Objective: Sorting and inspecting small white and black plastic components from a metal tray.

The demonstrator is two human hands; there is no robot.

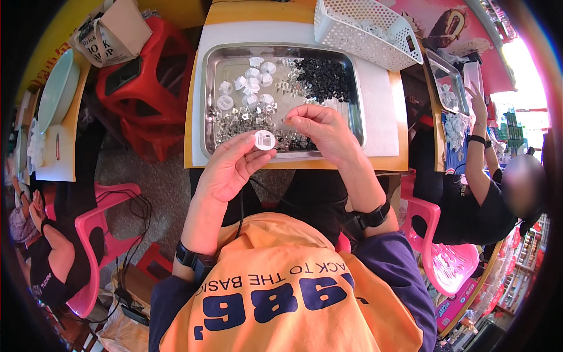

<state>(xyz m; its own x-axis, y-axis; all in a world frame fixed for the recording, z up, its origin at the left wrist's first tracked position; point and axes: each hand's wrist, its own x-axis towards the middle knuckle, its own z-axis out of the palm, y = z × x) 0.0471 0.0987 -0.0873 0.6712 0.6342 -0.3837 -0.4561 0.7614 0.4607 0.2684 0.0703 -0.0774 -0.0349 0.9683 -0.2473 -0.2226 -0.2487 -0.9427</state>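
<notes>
My left hand (227, 171) pinches a round white plastic part (265, 140) between thumb and fingers, its slotted face turned up. To the right of it, my right hand (327, 134) has thumb and forefinger pressed together over the tray; whatever they hold is too small to make out. Both hands are at the near side of a shallow metal tray (206, 88). Inside lie several loose white plastic parts (251, 87), a heap of small shiny metal pieces (243, 120) and a pile of small black pieces (325, 79).
The tray rests on a white sheet (384, 117) over a wooden table. A white perforated basket (363, 32) of clear parts stands at the far right. Red stools (138, 76) are at the left. Other people work at both sides, one at right (469, 199) beside another metal tray (447, 79).
</notes>
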